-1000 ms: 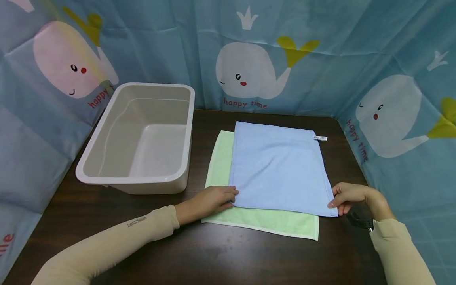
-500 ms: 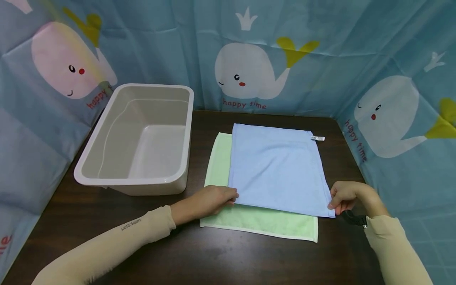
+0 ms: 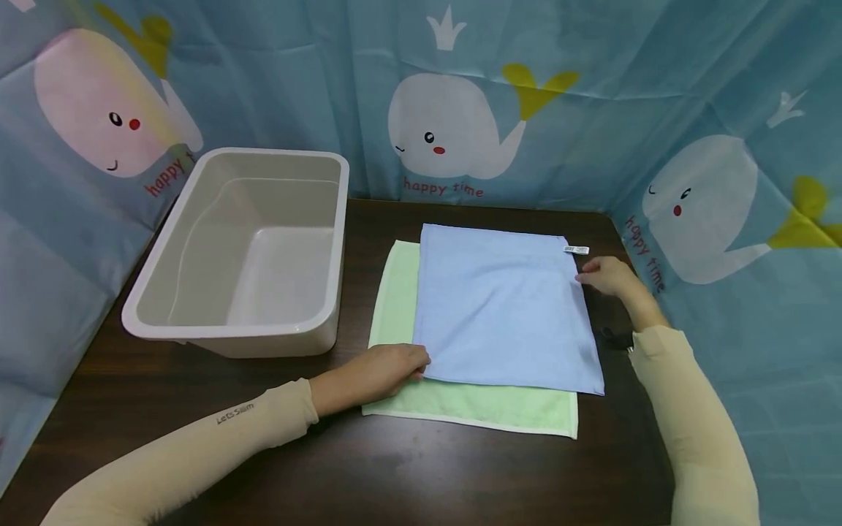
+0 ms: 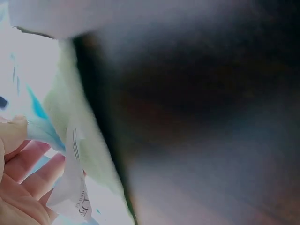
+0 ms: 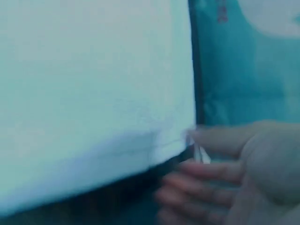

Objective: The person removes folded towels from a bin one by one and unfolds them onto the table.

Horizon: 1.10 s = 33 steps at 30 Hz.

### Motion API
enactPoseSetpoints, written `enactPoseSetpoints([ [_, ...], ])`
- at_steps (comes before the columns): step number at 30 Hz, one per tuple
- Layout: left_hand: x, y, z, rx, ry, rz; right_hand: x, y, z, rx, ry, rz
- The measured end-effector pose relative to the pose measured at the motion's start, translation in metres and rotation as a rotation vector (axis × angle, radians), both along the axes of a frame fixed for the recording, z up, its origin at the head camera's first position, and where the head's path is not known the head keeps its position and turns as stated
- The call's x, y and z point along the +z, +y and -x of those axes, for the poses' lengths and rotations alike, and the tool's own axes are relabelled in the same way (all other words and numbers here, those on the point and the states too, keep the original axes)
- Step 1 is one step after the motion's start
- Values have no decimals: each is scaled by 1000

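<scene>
A light blue towel (image 3: pixel 500 307) lies flat over a light green towel (image 3: pixel 473 403), whose left and near edges show beyond it. My left hand (image 3: pixel 389 371) pinches the blue towel's near left corner. In the left wrist view, that hand's fingers are beside a white printed label (image 4: pixel 72 187). My right hand (image 3: pixel 608 276) is at the blue towel's right edge, just below a small white tag (image 3: pixel 576 250). The right wrist view is blurred; there the thumb (image 5: pixel 218 139) reaches a towel corner, the fingers apart below it.
A beige plastic basin (image 3: pixel 316 330) stands on the dark wooden table (image 3: pixel 421 482), left of the towels. A blue curtain (image 3: pixel 368 102) printed with whales encloses the back and both sides.
My right hand has let go of the blue towel's near right corner and moved up along the right edge to near the tag. My left hand stays at the near left corner.
</scene>
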State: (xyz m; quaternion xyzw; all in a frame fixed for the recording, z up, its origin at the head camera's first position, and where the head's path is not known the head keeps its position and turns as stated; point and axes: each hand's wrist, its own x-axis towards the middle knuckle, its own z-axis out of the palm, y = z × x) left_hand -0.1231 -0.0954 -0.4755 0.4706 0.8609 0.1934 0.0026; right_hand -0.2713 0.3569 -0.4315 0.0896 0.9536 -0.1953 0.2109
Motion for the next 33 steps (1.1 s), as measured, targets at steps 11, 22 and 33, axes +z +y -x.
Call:
enactPoseSetpoints([
  [11, -1, 2, -1, -19, 34, 24, -28, -11, 70, -284, 144, 165],
  [22, 2, -2, -6, 22, 43, 56, -17, -14, 80, -115, 59, 116],
  [33, -1, -5, -6, 36, 26, 43, -13, -14, 86, 47, -88, 172],
])
